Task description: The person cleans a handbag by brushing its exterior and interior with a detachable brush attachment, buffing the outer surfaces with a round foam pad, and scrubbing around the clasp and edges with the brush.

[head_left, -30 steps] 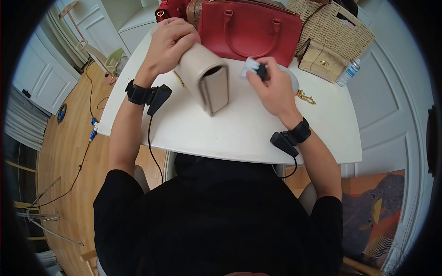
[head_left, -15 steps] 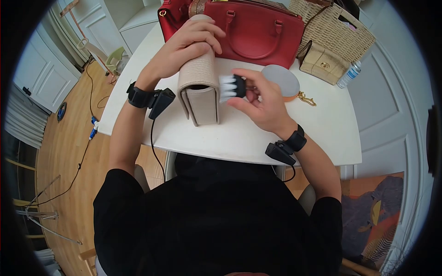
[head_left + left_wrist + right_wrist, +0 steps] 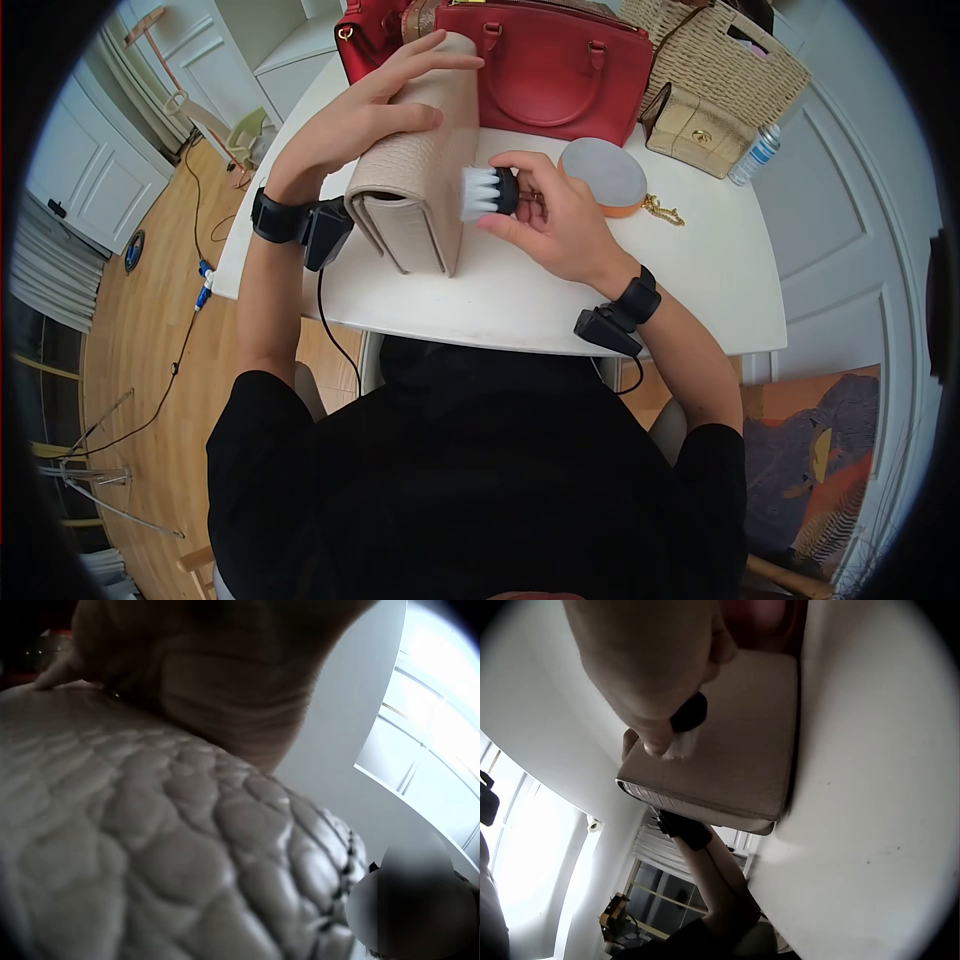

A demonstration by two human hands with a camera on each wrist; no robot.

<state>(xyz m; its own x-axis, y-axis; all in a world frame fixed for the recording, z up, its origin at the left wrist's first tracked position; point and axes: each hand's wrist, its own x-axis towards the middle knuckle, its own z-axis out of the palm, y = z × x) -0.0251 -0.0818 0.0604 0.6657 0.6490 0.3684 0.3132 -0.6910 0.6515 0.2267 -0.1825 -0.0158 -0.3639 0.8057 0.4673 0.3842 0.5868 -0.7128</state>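
A beige textured bag [image 3: 420, 165] stands upright on the white table, its end toward the person; its scaly grain fills the left wrist view [image 3: 180, 847]. Across its top rests the left hand [image 3: 350, 125], fingers extended and thumb lying on the upper surface. The right hand [image 3: 565, 220] pinches a small black-backed brush [image 3: 490, 193] between thumb and fingers. White bristles touch the bag's right side, also in the right wrist view, where the brush [image 3: 688, 720] meets the broad face of the bag [image 3: 742, 742].
Behind stand a red handbag [image 3: 560, 75], a woven straw bag [image 3: 720, 60] and a small gold bag [image 3: 700, 130]. A spray can [image 3: 757, 155] is at the right. Near the right hand lie a round grey-topped tin [image 3: 604, 175] and a gold chain [image 3: 663, 210]. The table [image 3: 500, 310] curves in front.
The beige bag first turned square to the person, then shifted slightly left with the left hand. The right hand brought the brush leftward and down against its side.
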